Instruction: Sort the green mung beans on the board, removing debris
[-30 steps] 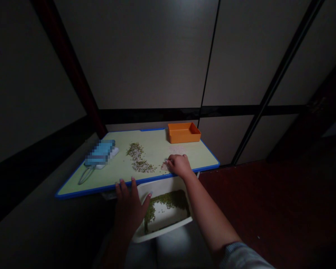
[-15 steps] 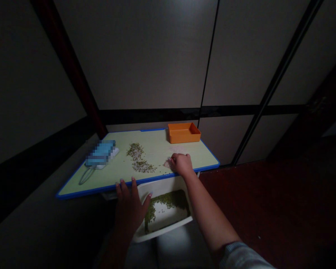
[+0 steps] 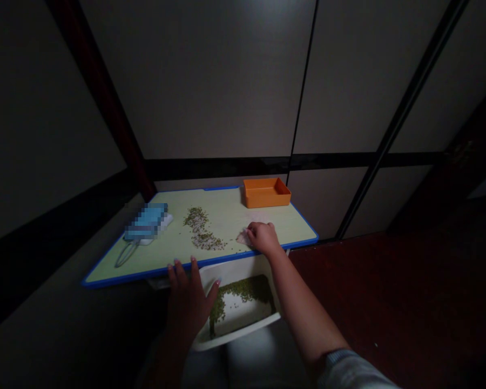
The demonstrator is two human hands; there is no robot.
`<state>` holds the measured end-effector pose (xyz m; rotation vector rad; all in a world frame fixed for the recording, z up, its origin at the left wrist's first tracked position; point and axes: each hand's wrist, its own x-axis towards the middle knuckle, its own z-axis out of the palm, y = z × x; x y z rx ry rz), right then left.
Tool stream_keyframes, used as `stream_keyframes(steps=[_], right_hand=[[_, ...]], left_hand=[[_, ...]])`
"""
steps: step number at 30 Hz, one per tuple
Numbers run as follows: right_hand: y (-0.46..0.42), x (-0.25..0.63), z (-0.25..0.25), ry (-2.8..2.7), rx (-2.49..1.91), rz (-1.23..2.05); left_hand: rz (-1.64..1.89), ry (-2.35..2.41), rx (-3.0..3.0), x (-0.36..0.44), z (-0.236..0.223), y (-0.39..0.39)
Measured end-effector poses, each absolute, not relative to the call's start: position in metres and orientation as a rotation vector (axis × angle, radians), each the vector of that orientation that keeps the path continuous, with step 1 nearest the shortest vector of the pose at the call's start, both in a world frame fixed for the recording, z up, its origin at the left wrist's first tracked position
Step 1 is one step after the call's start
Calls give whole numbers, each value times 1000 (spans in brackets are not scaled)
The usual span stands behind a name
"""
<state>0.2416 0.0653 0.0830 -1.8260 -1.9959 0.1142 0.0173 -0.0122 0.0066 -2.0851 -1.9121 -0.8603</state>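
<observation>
My right hand (image 3: pixel 263 236) rests low on the table, its fingers curled and pinched at a small pile of pale grains (image 3: pixel 242 237) that look like rice. Whatever lies between the fingertips is hidden. To its left is a loose spread of green beans mixed with pale grains (image 3: pixel 204 239). My left hand (image 3: pixel 187 297) is open, fingers spread toward the table edge and thumb over the left rim of a white plastic basin (image 3: pixel 243 330). Green beans (image 3: pixel 251 288) lie in the basin, mostly along its far and left sides.
An orange box (image 3: pixel 267 201) stands at the back right of the pale green table (image 3: pixel 222 201), which has a blue edge. At the left lies a blurred blue object (image 3: pixel 146 220) with a looped strap. Cabinet panels (image 3: pixel 227 81) rise behind the table.
My right hand's fingers have shifted very slightly at the pale grains. Otherwise both hands, the basin and the beans look the same.
</observation>
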Motion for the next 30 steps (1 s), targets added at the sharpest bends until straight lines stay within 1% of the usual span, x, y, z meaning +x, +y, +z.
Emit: stream_keyframes(steps=[6, 16, 21, 26, 30], right_hand=[[69, 240, 82, -1992, -1884, 47], [79, 257, 88, -1740, -2100, -56], [77, 260, 84, -1660, -2028, -125], [73, 255, 84, -1777, -1943, -84], [69, 251, 87, -1816, -1911, -118]], left_hand=[[-866, -1890, -2086, 17, 5, -12], [-873, -1912, -2090, 17, 4, -13], [-867, -1900, -2100, 16, 3, -12], [-871, -1933, -2093, 18, 5, -13], [-877, -1936, -2090, 18, 6, -14]])
